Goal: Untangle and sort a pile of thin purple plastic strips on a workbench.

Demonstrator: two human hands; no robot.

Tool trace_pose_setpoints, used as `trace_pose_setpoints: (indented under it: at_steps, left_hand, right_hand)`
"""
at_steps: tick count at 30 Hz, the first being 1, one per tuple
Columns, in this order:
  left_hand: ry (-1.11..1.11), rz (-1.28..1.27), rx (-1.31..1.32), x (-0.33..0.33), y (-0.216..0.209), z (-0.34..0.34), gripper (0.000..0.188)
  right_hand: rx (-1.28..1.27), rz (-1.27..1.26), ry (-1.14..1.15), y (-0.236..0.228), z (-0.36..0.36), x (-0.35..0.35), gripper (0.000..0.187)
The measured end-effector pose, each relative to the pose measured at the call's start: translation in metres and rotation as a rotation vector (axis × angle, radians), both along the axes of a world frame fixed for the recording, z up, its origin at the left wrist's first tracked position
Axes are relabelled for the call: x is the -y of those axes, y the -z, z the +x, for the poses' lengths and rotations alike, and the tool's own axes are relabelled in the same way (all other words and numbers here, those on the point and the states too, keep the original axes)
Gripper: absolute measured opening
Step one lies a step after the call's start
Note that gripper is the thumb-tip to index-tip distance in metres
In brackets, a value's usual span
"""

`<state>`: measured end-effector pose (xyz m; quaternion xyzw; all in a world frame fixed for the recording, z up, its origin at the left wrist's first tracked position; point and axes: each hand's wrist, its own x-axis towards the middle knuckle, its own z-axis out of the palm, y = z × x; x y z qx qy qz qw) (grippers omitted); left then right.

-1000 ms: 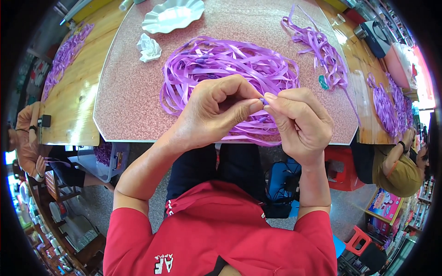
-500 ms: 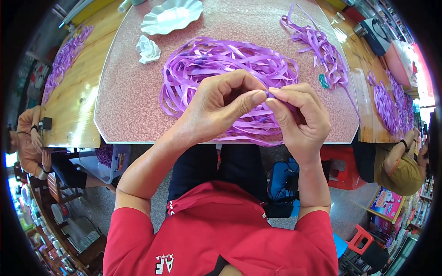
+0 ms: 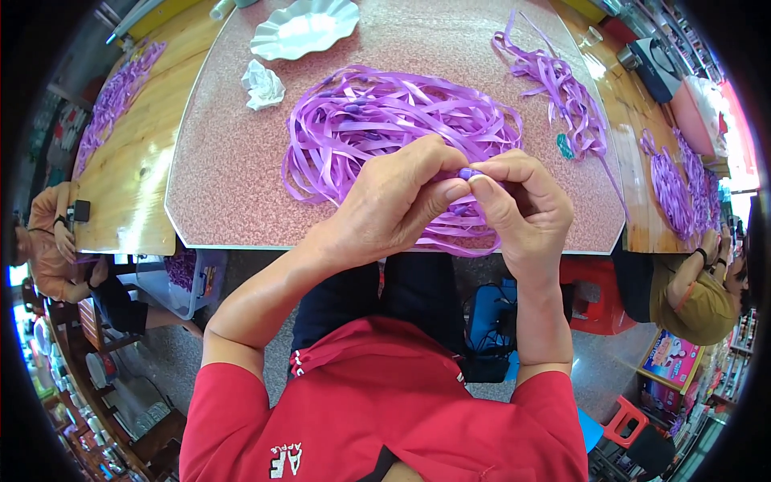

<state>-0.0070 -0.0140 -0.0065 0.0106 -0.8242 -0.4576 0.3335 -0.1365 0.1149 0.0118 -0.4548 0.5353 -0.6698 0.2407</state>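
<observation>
Over the near edge of a speckled pink tabletop, my left hand and my right hand meet fingertip to fingertip. Between their thumbs and forefingers sits a small purple plastic piece, pinched from both sides. Fingers cover most of it, so its exact kind is hidden. Beneath and beyond my hands spreads a large loose heap of shiny purple ribbon lanyards, with darker purple pieces like the held one among the loops.
A white wavy-edged dish and a crumpled white tissue lie at the back left. Further purple ribbons and a small green item are at the right. Co-workers sit at both sides, by wooden tables bearing more ribbons.
The purple plastic piece shows more plainly between my fingertips. Both hands have shifted slightly and turned a little. The left co-worker's hands have moved.
</observation>
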Motion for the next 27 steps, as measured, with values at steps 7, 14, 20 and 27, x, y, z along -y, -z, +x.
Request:
trace_pose_setpoints:
  at_steps: [7, 14, 20, 27]
  left_hand:
    - [-0.047, -0.107, -0.177, -0.003, 0.008, -0.005, 0.013]
    - [0.04, -0.026, -0.126, 0.0, -0.001, -0.002, 0.017]
    - [0.162, 0.105, -0.008, 0.005, -0.007, -0.001, 0.023]
    - [0.234, 0.505, 0.143, 0.004, -0.001, -0.013, 0.034]
  right_hand:
    - [-0.111, -0.064, -0.076, 0.003, -0.006, 0.0, 0.011]
    - [-0.542, -0.156, 0.046, -0.005, -0.008, 0.0, 0.014]
    - [-0.737, -0.243, 0.015, -0.009, -0.018, 0.002, 0.015]
    - [-0.875, -0.277, 0.09, 0.0, -0.026, 0.012, 0.015]
